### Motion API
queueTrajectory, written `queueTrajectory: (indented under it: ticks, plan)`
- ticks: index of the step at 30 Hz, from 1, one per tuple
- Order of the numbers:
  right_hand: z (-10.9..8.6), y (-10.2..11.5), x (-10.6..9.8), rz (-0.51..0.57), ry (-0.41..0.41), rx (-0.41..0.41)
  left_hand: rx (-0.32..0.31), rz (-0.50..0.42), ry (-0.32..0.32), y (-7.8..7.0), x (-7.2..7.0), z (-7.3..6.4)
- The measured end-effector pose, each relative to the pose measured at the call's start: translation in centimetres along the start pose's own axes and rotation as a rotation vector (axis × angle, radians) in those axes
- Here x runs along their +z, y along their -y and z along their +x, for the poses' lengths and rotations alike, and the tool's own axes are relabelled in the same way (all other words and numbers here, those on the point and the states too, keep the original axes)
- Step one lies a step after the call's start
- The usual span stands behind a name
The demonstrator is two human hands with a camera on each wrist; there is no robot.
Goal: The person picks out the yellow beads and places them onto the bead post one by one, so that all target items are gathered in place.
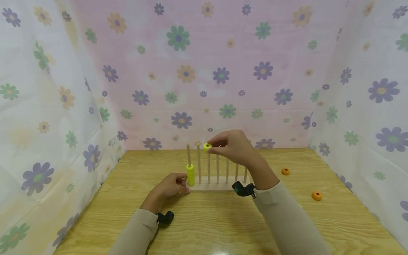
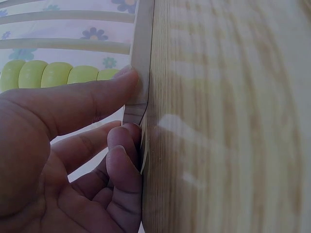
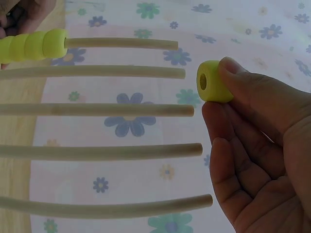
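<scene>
A wooden peg rack (image 1: 211, 188) with a row of upright pegs stands on the table. Several yellow beads (image 1: 190, 175) are stacked on its leftmost peg. My left hand (image 1: 170, 186) grips the left end of the base, the thumb on one face and the other fingers curled around the end, as the left wrist view shows. Between thumb and fingertips my right hand (image 1: 235, 147) pinches one yellow bead (image 3: 214, 82). That bead hangs near the peg tops, its hole turned towards the pegs; the right wrist view shows it just off the second peg's tip (image 3: 181, 73).
Two orange beads (image 1: 285, 171) (image 1: 317, 196) lie apart on the right of the wooden table (image 1: 204, 226). A small pale yellow piece (image 1: 300, 205) shows from behind the right sleeve. Flowered cloth (image 1: 204, 56) hangs at the back and both sides.
</scene>
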State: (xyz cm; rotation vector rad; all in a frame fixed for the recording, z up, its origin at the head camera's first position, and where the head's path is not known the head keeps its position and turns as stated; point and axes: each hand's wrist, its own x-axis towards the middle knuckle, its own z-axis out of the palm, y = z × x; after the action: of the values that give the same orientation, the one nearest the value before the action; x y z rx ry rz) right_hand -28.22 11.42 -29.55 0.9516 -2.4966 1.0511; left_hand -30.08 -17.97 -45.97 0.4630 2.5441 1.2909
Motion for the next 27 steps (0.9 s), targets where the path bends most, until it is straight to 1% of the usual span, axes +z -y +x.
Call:
queueTrajectory:
  ticks: [4,9,15,23,27]
  plan:
    - [0.4,0.2,0.4,0.004,-0.006,-0.009,-0.004,0.008,-0.007,-0.3,-0.2,-0.1]
    - [0.8,0.4,1.0,0.025,0.005,0.017,-0.012,0.017,-0.009,-0.6,-0.3,-0.3]
    - [1.0,0.6,1.5,0.024,-0.009,0.034,-0.011,0.013,0.000,-0.4,-0.2,0.0]
    - [1.5,1.1,2.1,0.031,-0.031,0.024,-0.013,-0.006,0.003,-0.2,-0.2,0.0]
    - [1.8,1.4,2.5,0.039,-0.035,0.022,0.001,-0.006,0.006,-0.2,-0.2,0.0]
